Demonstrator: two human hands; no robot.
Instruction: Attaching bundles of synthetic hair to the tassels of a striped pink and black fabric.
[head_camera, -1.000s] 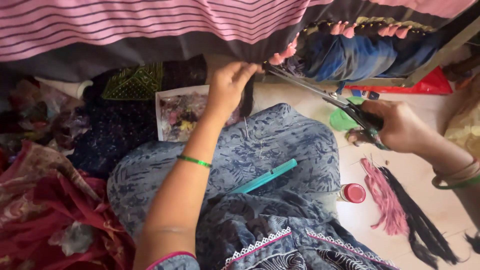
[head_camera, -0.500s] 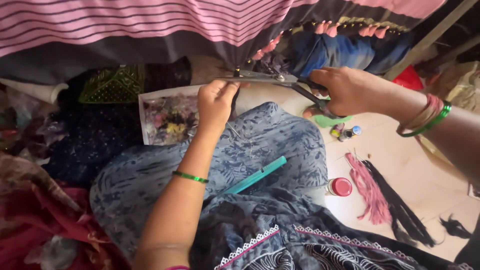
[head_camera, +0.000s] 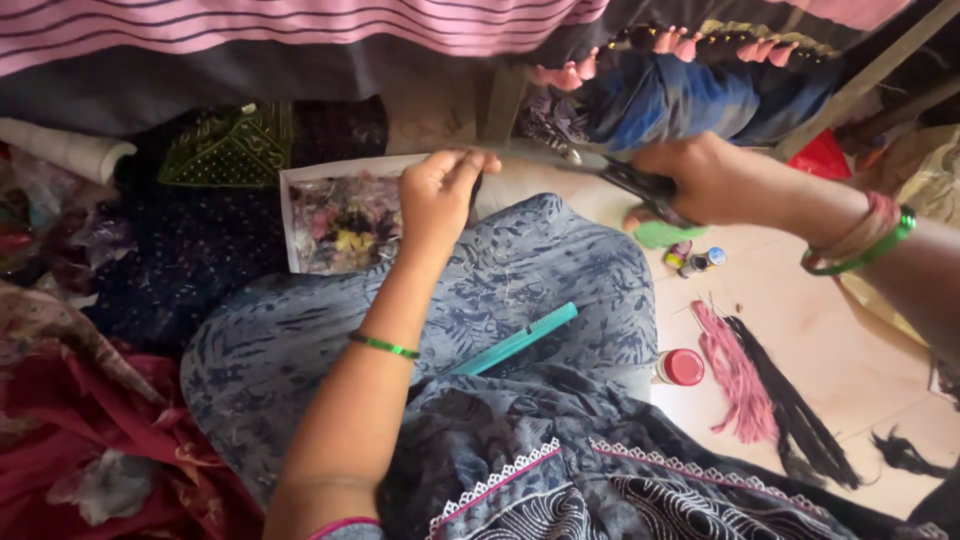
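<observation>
My right hand (head_camera: 712, 180) grips black-handled scissors (head_camera: 610, 172) whose blades point left toward my left hand. My left hand (head_camera: 438, 196) pinches something small and dark between its fingertips, just above a white box (head_camera: 293, 215) of mixed coloured scraps. What the fingers pinch is too small to make out. Both hands hover over my lap, which is covered in blue patterned cloth (head_camera: 540, 270). A teal comb (head_camera: 515, 338) lies on that cloth below the hands.
On the floor at right lie a pink tassel bundle (head_camera: 735, 370) and a black one (head_camera: 790, 405), a red-capped jar (head_camera: 682, 367), small bottles (head_camera: 695, 260) and a green lid (head_camera: 668, 235). Striped pink cloth (head_camera: 250, 25) hangs along the top. Dark and red fabrics (head_camera: 80, 400) pile at left.
Both hands have shifted down and toward each other in the view. The scissors have swung from the right side to point at my left hand's fingertips over the box.
</observation>
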